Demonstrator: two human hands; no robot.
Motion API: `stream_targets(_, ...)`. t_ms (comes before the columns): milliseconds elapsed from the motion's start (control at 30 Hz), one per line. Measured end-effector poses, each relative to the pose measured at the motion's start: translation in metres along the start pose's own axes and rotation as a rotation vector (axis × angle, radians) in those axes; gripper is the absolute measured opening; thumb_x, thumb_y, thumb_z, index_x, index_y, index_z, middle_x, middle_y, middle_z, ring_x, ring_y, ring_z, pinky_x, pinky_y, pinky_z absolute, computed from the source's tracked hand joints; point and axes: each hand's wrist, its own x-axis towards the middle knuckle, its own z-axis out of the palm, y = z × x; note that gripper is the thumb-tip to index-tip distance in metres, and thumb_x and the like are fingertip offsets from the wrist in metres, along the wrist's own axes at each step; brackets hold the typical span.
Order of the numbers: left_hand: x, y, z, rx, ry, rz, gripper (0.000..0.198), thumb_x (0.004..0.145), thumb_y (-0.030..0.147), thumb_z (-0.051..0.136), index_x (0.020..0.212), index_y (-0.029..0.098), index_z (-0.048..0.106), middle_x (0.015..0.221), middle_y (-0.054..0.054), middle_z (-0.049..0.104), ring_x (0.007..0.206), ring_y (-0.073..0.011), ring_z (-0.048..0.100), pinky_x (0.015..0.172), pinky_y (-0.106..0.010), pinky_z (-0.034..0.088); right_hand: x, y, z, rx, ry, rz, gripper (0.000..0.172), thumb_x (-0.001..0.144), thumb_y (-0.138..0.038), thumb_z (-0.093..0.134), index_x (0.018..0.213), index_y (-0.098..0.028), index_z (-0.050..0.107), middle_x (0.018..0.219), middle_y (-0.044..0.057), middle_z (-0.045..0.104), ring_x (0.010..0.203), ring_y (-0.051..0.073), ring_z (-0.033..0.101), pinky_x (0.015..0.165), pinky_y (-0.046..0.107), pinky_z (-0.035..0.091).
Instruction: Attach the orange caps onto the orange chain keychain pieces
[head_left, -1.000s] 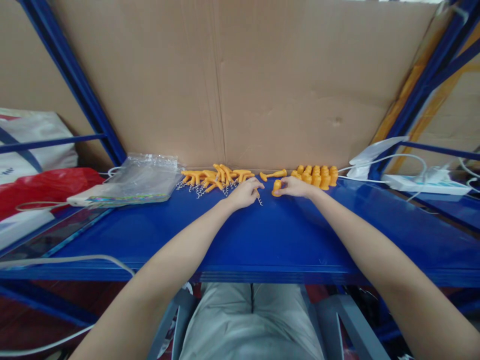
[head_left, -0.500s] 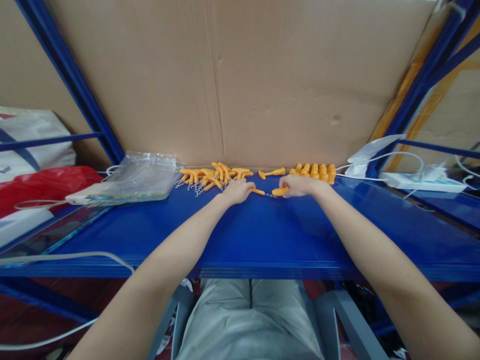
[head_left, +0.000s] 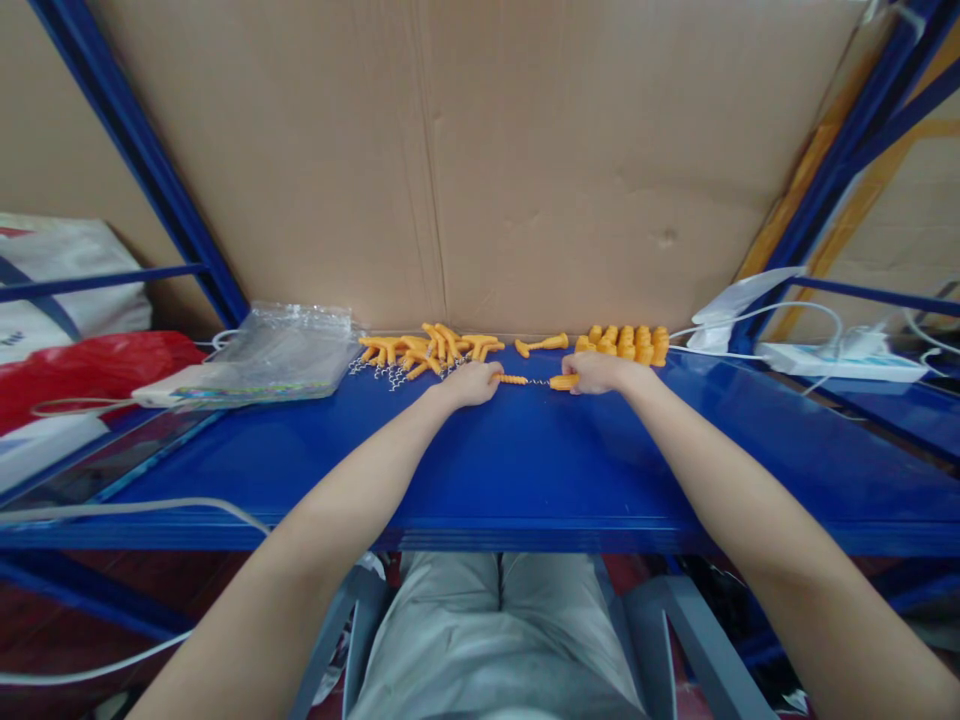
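My left hand (head_left: 475, 383) is closed around the handle end of an orange-yellow corkscrew (head_left: 513, 379), whose ridged shank and metal spiral point right. Facing it, my right hand (head_left: 598, 373) pinches an orange-yellow sleeve (head_left: 563, 382), in line with the spiral. Whether the spiral's tip is inside the sleeve, I cannot tell. Left of centre, beside my left hand, lies a pile of orange corkscrews (head_left: 420, 350) with bare spirals. Behind my right hand stand several orange sleeves (head_left: 631, 343) in rows. One T-shaped orange piece (head_left: 545, 344) rests between the two groups, its spiral not visible.
The blue tabletop (head_left: 517, 470) runs up to a cardboard wall (head_left: 525, 180). A stack of clear plastic bags (head_left: 292, 350) and a red bag (head_left: 112, 365) are at left. On the right, a white power strip (head_left: 847, 363) lies with loose cables.
The corkscrew has turned from a slight tilt to nearly level, and the sleeve now lines up with its spiral. My left hand has shifted slightly left, my right hand slightly right.
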Motion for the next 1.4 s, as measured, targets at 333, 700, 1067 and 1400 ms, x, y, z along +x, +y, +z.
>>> stream_targets(333, 0.002, -0.007, 0.010, -0.189, 0.195, 0.070, 0.026, 0.093, 0.029, 0.051, 0.116, 0.020, 0.061, 0.109, -0.009, 0.072, 0.100, -0.0264, 0.070, 0.089, -0.038, 0.053, 0.007, -0.014, 0.008, 0.179, 0.146, -0.193, 0.021, 0.080, -0.011, 0.065, 0.100, -0.017, 0.070, 0.103, 0.008, 0.073, 0.096, 0.023, 0.067, 0.088, 0.033, 0.049)
stream_targets(700, 0.001, -0.009, 0.006, -0.274, 0.379, 0.025, 0.026, 0.091, 0.038, 0.061, 0.108, 0.019, 0.064, 0.108, -0.008, 0.073, 0.100, -0.0260, 0.069, 0.085, -0.035, 0.053, 0.012, 0.000, 0.011, 0.546, 0.139, -0.183, 0.035, 0.083, -0.018, 0.064, 0.117, -0.017, 0.069, 0.102, 0.006, 0.074, 0.090, 0.019, 0.069, 0.087, 0.036, 0.054)
stream_targets(1067, 0.000, -0.011, 0.006, -0.298, 0.444, 0.037, 0.021, 0.090, 0.033, 0.064, 0.105, 0.019, 0.064, 0.107, -0.008, 0.073, 0.104, -0.0255, 0.068, 0.089, -0.036, 0.052, 0.013, 0.013, 0.016, 1.122, 0.038, -0.101, 0.015, 0.089, -0.025, 0.070, 0.097, -0.017, 0.060, 0.088, 0.006, 0.071, 0.072, 0.014, 0.071, 0.079, 0.030, 0.062)
stream_targets(1400, 0.003, -0.012, 0.009, -0.320, 0.480, 0.010, 0.024, 0.087, 0.038, 0.066, 0.102, 0.019, 0.063, 0.102, -0.007, 0.074, 0.098, -0.0253, 0.069, 0.084, -0.036, 0.052, 0.008, 0.000, 0.011, 1.175, -0.002, 0.008, 0.030, 0.099, -0.047, 0.052, 0.097, -0.017, 0.056, 0.069, 0.007, 0.072, 0.057, 0.014, 0.069, 0.057, 0.022, 0.058)
